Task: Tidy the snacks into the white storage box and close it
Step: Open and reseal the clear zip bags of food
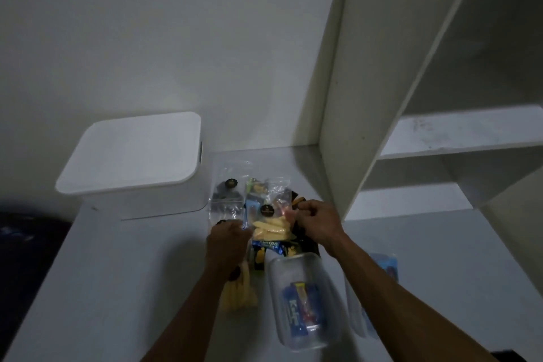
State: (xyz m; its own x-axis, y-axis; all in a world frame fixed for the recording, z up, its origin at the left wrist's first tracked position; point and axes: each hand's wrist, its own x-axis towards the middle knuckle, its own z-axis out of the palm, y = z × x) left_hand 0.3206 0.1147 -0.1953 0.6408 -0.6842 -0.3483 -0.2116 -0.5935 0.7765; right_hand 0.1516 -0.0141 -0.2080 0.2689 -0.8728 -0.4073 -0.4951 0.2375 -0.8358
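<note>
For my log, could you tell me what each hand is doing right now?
Left hand: grips the left edge of the yellow snack bag.
Right hand: pinches the same bag's right edge.

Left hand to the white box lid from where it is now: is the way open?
Probably yes. The white storage box stands up and left of the left hand with bare table between, lid on. But the left hand seems to be gripping the clear snack bag with the right hand.

1. The storage box and its lid are plain white.
2. The table is pale grey-white.
3. The clear bag shows pale yellow sticks and a round black label.
4. The clear tub near the table's front edge holds blue, yellow and red wrappers.
</note>
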